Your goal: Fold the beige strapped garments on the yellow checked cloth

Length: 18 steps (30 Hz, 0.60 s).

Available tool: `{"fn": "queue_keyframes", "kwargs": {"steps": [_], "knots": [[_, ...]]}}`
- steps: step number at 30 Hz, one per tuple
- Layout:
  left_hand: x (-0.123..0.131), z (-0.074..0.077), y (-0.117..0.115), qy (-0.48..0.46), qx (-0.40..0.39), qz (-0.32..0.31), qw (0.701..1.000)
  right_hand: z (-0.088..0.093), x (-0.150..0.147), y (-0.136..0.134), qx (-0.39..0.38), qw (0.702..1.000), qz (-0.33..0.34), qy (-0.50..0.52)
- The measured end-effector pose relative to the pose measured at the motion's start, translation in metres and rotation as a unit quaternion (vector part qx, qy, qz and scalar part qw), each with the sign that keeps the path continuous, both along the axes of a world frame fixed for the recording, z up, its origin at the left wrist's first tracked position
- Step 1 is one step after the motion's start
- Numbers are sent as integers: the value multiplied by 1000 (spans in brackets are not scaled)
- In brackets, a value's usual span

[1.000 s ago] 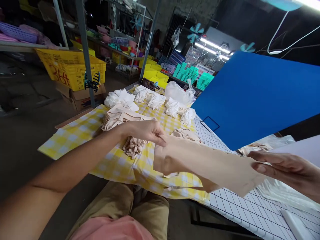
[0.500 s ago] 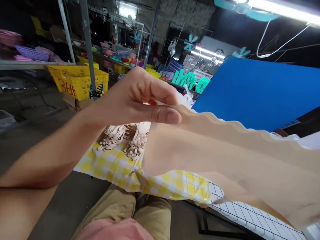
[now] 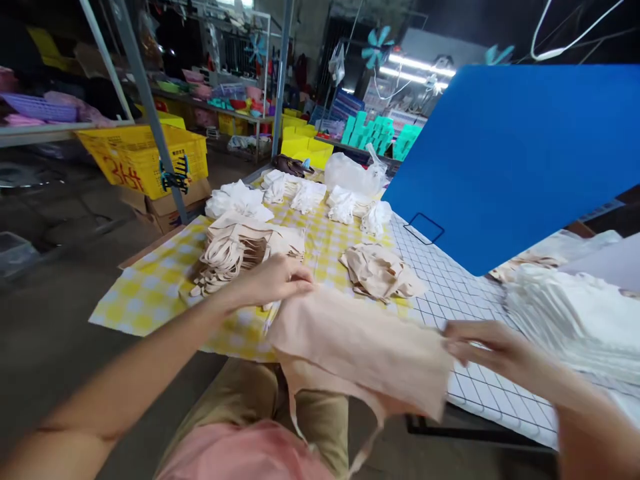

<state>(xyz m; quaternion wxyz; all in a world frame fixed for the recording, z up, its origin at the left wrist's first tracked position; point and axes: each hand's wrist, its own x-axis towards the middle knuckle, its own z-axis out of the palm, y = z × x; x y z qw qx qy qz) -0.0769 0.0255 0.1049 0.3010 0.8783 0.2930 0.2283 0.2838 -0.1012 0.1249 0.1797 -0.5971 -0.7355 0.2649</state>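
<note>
A: Where does the beige garment (image 3: 360, 347) sit against the fingers?

B: Stretched between them. Its upper left corner is in the left hand (image 3: 287, 280), and its right edge meets the fingertips of the right hand (image 3: 480, 343). The body of it spans the gap, with thin straps hanging below, in front of the trousers (image 3: 235, 393).

A: How are the fingers closed?

B: The left thumb and fingers are pinched together on the cloth. The right ones close at the tips on the edge, with a small gap further back; that hand is slightly blurred.

A: Any containers?

B: A yellow crate (image 3: 143, 160) marked 364, above a cardboard box (image 3: 167, 207); I can't make out what's inside either. On the far part of the yellow checked cloth (image 3: 135, 300) there's a translucent plastic bag (image 3: 350, 175), contents unclear.

A: And the hands' pose?

B: The left forearm reaches up from the lower left, beside a stack of beige pieces (image 3: 277, 237). The right comes in from the lower right, fingers pointing left, near a white stack (image 3: 575, 313). A crumpled beige pile (image 3: 380, 270) lies just beyond the garment.
</note>
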Motion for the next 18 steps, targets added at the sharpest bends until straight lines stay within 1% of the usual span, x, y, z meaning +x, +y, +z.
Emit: {"fn": "queue_keyframes", "kwargs": {"steps": [1,2,3,4,5,6,7,9,12,14,16,18], "knots": [[12,-25,9,46,-10,28,998,-18,-9,20,-94,995,27,-14],[23,-47,16,87,-14,60,994,-38,-15,38,-126,992,6,-18],[34,-67,22,126,-13,80,989,-58,-19,53,-146,989,-18,-28],[44,-83,27,146,3,93,985,-78,-20,65,-151,987,-44,-41],[53,-95,32,144,25,104,984,-95,-19,74,-142,985,-72,-60],[60,-103,37,147,33,110,982,-109,-15,80,-122,985,-92,-83],[66,-109,42,146,39,114,982,-120,-11,85,-98,984,-108,-101],[75,-115,52,146,30,121,981,-132,-1,93,-53,983,-121,-127],[82,-121,65,140,20,136,981,-138,5,102,-11,983,-120,-138],[85,-127,68,137,27,165,976,-142,1,105,40,979,-138,-143],[87,-134,64,136,60,213,966,-149,-11,104,122,963,-177,-164],[85,-143,55,131,109,245,954,-160,-25,96,200,937,-213,-194]]}}
